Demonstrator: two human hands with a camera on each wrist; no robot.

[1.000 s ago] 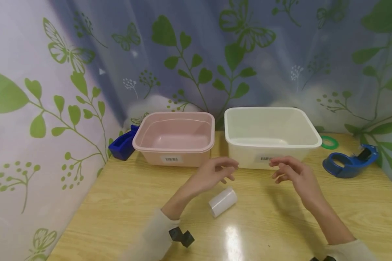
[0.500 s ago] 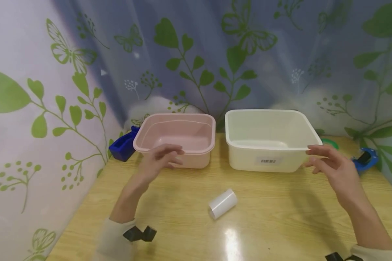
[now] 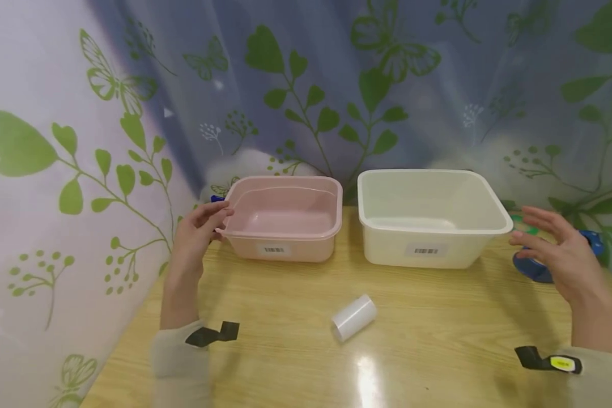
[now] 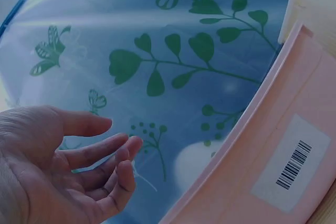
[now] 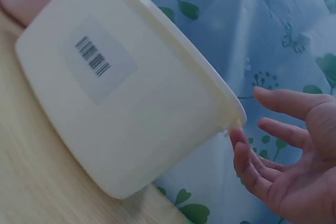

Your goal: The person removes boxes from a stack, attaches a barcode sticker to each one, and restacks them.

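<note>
My left hand (image 3: 191,238) is at the left end of the pink plastic basin (image 3: 288,249), its fingertips overlapping the rim corner in the head view. In the left wrist view the fingers (image 4: 113,156) are loosely bent with nothing between them, a little apart from the basin. My right hand (image 3: 571,255) hovers off the right end of the cream-white basin (image 3: 387,246). Its fingers are spread and hold nothing; in the right wrist view the fingertips (image 5: 239,135) come right up to the rim corner. Both basins show bare insides and a barcode label in front.
A white cylindrical roll (image 3: 354,317) lies on the wooden table (image 3: 285,340) in front of the basins. Behind my right hand are a blue tape dispenser (image 3: 532,271) and a green tape ring (image 3: 524,225), partly hidden. A patterned curtain (image 3: 306,68) hangs behind.
Both hands have moved apart, from near the middle to the outer ends of the two basins. The left hand now covers most of the dark blue box. The basins and roll stay put.
</note>
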